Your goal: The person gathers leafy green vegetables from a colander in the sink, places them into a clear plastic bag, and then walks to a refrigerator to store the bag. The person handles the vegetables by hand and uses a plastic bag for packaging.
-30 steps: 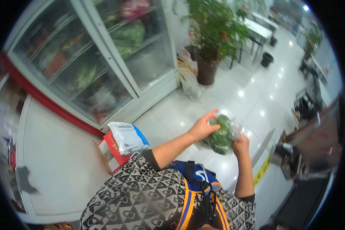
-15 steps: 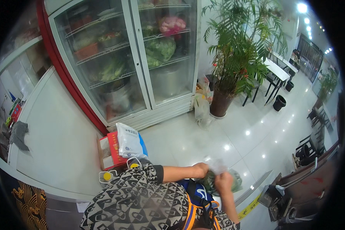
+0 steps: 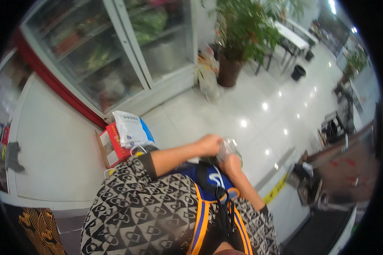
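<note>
In front of my body, my left hand (image 3: 209,145) is closed at the edge of a clear plastic bag (image 3: 228,147). My right hand (image 3: 231,164) grips the same bag slightly lower and to the right, also with its fingers closed. The bag's upper part is bunched between the two hands. A bit of green shows beside my right hand, but most of what the bag contains is hidden behind my hands and the blue apron (image 3: 208,174).
A glass-door fridge (image 3: 153,80) with vegetables stands ahead on the left. Near me on the left, a white package (image 3: 132,131) lies on a red box (image 3: 117,144). A potted plant (image 3: 232,70) and a bagged bundle (image 3: 208,83) stand beyond. A wooden cabinet (image 3: 349,165) is at right.
The view has tilted downward, so the fridge and plant sit higher. Both hands have come closer together on the bag, and less of its green contents shows.
</note>
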{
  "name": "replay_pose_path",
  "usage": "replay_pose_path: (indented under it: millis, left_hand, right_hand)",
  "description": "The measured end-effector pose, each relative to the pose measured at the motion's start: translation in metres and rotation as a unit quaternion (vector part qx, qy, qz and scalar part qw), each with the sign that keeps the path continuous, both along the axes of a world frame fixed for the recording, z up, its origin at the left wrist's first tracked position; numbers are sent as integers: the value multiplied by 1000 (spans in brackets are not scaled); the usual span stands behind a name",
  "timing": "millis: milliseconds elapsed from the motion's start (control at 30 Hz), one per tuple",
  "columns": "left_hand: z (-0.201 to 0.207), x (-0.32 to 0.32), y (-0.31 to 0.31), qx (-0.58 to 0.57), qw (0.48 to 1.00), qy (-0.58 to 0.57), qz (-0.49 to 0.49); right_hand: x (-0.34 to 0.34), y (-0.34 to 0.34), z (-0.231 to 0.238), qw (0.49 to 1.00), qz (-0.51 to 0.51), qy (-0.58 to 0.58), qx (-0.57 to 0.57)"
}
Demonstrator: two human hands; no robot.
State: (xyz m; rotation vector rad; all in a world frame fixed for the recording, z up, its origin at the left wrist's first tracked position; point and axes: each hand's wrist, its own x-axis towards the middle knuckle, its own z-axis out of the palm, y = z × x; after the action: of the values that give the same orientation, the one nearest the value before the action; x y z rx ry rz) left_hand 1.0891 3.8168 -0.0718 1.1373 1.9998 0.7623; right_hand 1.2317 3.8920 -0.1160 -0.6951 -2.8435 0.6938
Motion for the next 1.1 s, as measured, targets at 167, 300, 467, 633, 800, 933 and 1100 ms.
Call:
replay_pose_path:
  millis: [167,300,467,633,800,933,1100]
  left_hand:
    - [32,-4,-4,93,980,-172,43]
    - [50,38,-3,193,977,-81,-34]
    - [62,36,9,150,967,-205,-1]
    - [69,-7,2,158,957,-227,87]
    - [77,-29,-13,144,944,-247,162]
    - [77,-39,-32,141,942,-230,201]
    - [48,-35,-39,194,949,-167,185]
  right_hand:
    - [-2,14,7,998,-17,-5,64]
    - [-10,22,22,999,-33,-9,17]
    - [-30,24,25,996,-5,-82,-27]
    - [-37,29,28,943,-30,-6,-333]
    - [-31,44,37,814,58,137,-561]
    - [-42,56,31,881,-15,108,-461]
    - [-71,42,16,937,-20,134,-323]
